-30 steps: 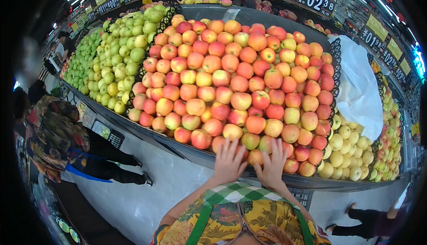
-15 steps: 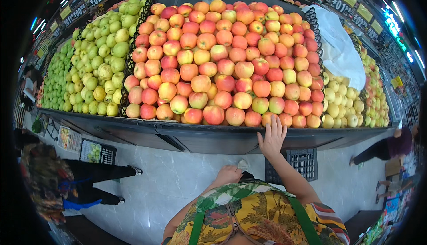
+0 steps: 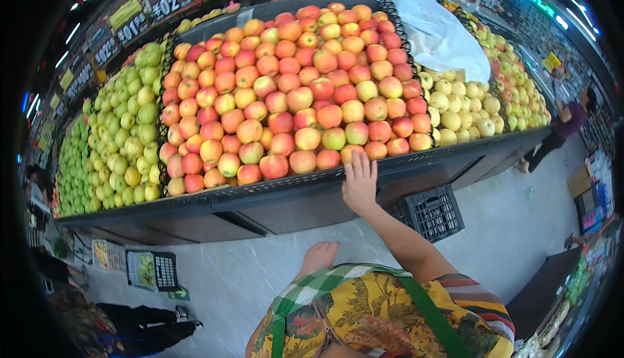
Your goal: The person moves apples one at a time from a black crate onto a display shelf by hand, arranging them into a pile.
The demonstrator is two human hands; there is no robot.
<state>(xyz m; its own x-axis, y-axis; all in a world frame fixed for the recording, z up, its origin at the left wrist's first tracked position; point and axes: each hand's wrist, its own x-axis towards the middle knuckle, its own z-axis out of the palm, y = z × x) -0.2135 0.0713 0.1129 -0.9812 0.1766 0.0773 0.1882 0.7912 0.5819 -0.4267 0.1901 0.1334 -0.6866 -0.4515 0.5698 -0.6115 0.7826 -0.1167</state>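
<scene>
Red and yellow apples are heaped on a sloping display in front of me. My right hand rests at the display's dark front edge, its fingers stretched upward. The fingertips reach the lowest row and appear to touch an apple there. Nothing is in that hand. My left hand is held low, close to the green-and-white checked apron. Its fingers are mostly turned out of sight, so whether it is closed is unclear, and no object shows in it.
Green-yellow fruit lies left of the apples, behind a black mesh divider. Pale yellow fruit and a white plastic sheet are on the right. A black crate stands on the floor. People are at both sides.
My view has turned, so the display now slants and sits further left. My right hand stays at the front edge. The person at left appears lower in the picture.
</scene>
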